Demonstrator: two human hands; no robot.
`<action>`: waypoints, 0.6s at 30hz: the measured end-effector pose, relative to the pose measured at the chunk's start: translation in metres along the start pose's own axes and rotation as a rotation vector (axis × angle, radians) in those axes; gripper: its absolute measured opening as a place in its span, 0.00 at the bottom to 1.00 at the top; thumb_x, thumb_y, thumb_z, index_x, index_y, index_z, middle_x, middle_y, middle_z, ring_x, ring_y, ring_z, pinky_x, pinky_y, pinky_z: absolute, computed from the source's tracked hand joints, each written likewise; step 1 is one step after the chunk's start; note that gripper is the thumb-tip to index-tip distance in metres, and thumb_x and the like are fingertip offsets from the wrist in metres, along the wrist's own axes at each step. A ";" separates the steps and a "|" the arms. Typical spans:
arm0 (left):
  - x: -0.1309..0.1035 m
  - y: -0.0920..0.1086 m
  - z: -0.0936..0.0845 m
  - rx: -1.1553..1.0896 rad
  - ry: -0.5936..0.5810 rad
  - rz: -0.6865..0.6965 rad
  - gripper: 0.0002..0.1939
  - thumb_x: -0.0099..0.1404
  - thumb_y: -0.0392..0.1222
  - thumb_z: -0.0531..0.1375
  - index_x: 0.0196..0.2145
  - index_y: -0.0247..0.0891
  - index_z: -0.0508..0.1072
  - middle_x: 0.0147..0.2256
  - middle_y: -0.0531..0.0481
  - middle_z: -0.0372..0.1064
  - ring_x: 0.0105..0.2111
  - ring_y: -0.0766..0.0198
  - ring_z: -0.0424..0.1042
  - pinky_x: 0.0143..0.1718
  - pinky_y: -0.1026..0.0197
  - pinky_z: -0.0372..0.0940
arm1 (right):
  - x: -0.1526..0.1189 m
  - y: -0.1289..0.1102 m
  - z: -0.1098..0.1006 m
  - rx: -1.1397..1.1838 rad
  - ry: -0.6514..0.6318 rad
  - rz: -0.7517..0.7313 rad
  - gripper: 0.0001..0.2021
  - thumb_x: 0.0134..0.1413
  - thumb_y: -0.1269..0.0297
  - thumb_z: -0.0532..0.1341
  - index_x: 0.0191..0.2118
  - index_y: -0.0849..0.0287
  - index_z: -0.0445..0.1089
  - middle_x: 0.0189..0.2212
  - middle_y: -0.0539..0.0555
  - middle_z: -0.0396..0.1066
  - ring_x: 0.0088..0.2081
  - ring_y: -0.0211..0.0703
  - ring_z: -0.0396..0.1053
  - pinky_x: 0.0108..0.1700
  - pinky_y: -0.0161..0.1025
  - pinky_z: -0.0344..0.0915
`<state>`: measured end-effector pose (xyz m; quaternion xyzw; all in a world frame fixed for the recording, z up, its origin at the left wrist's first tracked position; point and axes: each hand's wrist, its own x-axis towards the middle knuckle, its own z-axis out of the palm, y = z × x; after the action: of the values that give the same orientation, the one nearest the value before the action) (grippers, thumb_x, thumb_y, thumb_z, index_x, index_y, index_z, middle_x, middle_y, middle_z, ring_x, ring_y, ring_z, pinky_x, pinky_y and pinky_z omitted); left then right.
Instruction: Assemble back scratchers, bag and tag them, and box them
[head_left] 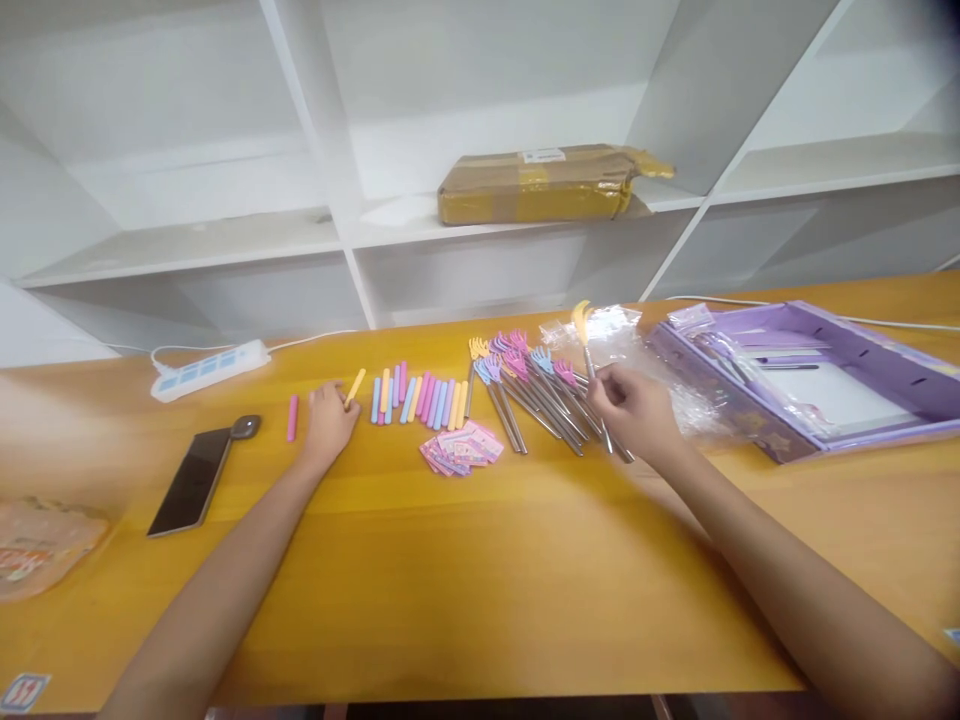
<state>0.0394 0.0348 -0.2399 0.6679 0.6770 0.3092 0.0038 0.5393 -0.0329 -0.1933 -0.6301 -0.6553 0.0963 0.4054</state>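
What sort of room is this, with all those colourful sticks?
Maybe a workroom or storeroom: there's a long wooden table with many metal sticks, and white shelves holding a taped carton.

Along the bench (465, 590), at the person's far left, I see a bag (45, 550); right of it lies a phone (191, 480), with a small device (245, 427) at its far end and a power strip (214, 372) behind both. Next comes a single stick (292, 418), then the left hand (328, 425), then a row of sticks (429, 400). Cards (461, 448) lie just before that row. To its right is a heap of back scratchers (536, 395), reaching the right hand (630, 400). Plastic wrapping (694, 405) lies between that hand and a box (750, 422) farther right. Behind the bench, a carton (487, 190) rests on a shelf (397, 236).
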 end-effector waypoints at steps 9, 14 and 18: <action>-0.024 0.044 -0.035 -0.155 -0.008 0.058 0.17 0.79 0.43 0.45 0.49 0.39 0.73 0.37 0.44 0.74 0.38 0.52 0.74 0.43 0.52 0.69 | -0.042 -0.072 0.012 0.965 -0.234 0.291 0.18 0.63 0.44 0.67 0.40 0.54 0.67 0.20 0.44 0.51 0.21 0.34 0.47 0.25 0.36 0.45; -0.086 0.100 -0.036 -0.489 -0.427 0.323 0.23 0.82 0.57 0.47 0.50 0.41 0.75 0.35 0.49 0.75 0.32 0.59 0.71 0.38 0.58 0.67 | -0.068 -0.090 0.026 1.188 -0.349 0.349 0.21 0.70 0.42 0.61 0.35 0.55 0.64 0.17 0.44 0.50 0.20 0.33 0.44 0.27 0.36 0.47; -0.117 0.118 -0.019 -0.639 -0.668 0.420 0.25 0.83 0.58 0.45 0.52 0.41 0.75 0.44 0.44 0.79 0.42 0.56 0.75 0.48 0.57 0.68 | -0.068 -0.078 0.033 1.206 -0.280 0.384 0.23 0.67 0.41 0.62 0.32 0.55 0.59 0.17 0.43 0.46 0.20 0.33 0.43 0.26 0.36 0.49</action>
<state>0.1507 -0.0887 -0.2219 0.8175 0.3615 0.2645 0.3620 0.4511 -0.0962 -0.1923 -0.3794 -0.4085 0.5995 0.5742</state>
